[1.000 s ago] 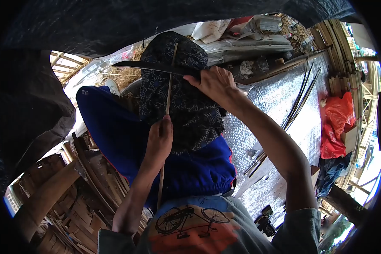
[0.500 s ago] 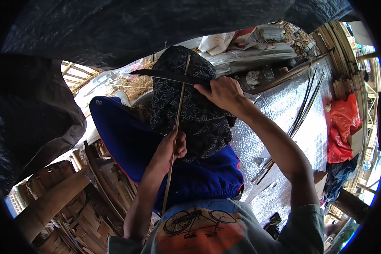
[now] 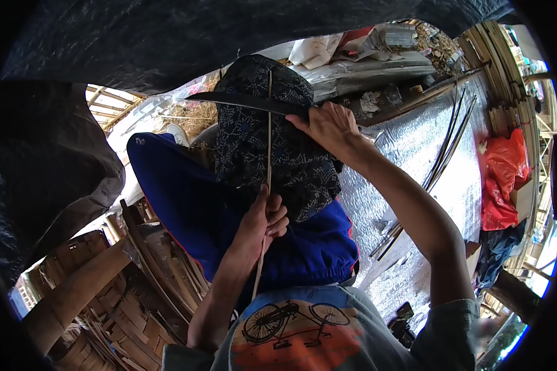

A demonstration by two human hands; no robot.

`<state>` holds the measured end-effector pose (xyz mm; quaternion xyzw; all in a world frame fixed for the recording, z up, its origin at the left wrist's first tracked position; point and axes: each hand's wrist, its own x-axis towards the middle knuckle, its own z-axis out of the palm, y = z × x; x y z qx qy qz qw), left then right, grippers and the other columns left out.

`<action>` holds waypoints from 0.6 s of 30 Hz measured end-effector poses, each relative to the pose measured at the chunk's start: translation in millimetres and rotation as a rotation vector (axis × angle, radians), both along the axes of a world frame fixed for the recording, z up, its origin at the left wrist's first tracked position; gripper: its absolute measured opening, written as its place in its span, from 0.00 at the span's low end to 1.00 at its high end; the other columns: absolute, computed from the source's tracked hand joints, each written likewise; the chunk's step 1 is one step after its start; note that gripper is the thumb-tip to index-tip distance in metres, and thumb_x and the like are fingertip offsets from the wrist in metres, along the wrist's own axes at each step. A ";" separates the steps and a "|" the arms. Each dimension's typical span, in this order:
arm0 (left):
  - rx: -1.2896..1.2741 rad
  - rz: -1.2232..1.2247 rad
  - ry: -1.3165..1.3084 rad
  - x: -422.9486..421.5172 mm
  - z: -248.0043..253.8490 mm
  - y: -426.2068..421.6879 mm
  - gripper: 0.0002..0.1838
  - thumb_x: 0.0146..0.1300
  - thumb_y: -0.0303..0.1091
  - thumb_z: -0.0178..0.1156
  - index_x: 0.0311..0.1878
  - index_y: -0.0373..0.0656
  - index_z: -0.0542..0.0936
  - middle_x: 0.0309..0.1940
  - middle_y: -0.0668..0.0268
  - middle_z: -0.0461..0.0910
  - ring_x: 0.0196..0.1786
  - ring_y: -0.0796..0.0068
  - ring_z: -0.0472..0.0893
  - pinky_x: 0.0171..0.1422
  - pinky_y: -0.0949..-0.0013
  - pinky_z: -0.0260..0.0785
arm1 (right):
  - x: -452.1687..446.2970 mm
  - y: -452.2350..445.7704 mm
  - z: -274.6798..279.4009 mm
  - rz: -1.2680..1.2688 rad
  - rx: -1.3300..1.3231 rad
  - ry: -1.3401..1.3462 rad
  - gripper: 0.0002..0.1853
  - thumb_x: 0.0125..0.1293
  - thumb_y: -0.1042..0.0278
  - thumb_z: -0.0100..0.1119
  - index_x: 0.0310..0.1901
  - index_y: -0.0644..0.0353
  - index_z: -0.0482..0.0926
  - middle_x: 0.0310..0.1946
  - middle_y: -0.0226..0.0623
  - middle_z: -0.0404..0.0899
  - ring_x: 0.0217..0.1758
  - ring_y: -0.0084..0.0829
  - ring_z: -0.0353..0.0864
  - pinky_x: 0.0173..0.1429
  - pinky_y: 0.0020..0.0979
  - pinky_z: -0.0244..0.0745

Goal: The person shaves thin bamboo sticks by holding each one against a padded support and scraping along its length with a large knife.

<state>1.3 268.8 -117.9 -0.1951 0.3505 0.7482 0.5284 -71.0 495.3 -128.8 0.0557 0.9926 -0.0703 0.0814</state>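
A thin pale strip (image 3: 269,145) runs lengthwise over a dark patterned cloth (image 3: 241,145) on my lap, its lower end near my shirt. My left hand (image 3: 263,219) is closed around the strip's lower half, thumb on top. A dark curved blade (image 3: 238,100) lies across the strip's upper part, its tip pointing left. My right hand (image 3: 331,128) grips the blade's right end, with the thumb along it; the handle is hidden in the fingers. Blue trousers (image 3: 179,191) show beneath the cloth.
On the silvery sheet (image 3: 377,191) at the right lie several dark thin strips (image 3: 442,157). A red plastic bag (image 3: 504,170) is beyond them. Split wood pieces (image 3: 120,309) are piled at the lower left, beside a thick pole (image 3: 74,287). Dark sheeting (image 3: 148,46) hangs above.
My left hand has turned, its fingers now curled into view around the strip. The strip has gone from slanted to nearly upright in its upper part. The whole view has shifted slightly.
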 end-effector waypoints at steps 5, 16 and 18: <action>0.020 -0.073 0.068 21.8 13.8 -14.6 0.28 0.72 0.60 0.41 0.19 0.55 0.56 0.13 0.79 0.48 0.16 0.87 0.49 0.23 0.79 0.42 | -45.5 28.1 -17.2 -0.141 -0.066 -0.104 0.30 0.75 0.48 0.36 0.37 0.69 0.80 0.19 0.50 0.77 0.25 0.48 0.81 0.29 0.43 0.77; -0.750 -0.174 0.825 -43.4 -1.8 -20.5 0.30 0.75 0.50 0.41 0.21 0.36 0.68 0.13 0.60 0.67 0.15 0.67 0.69 0.22 0.64 0.57 | 30.8 59.9 -22.7 0.320 0.073 0.291 0.31 0.62 0.82 0.50 0.67 0.74 0.56 0.19 0.47 0.72 0.21 0.42 0.77 0.33 0.38 0.78; -0.994 -0.111 1.254 -53.6 -6.9 -17.6 0.26 0.74 0.42 0.46 0.21 0.34 0.71 0.14 0.52 0.71 0.18 0.56 0.75 0.24 0.60 0.62 | 39.9 56.1 -14.7 0.405 0.222 0.554 0.29 0.62 0.83 0.50 0.67 0.73 0.59 0.18 0.39 0.69 0.17 0.34 0.71 0.25 0.35 0.74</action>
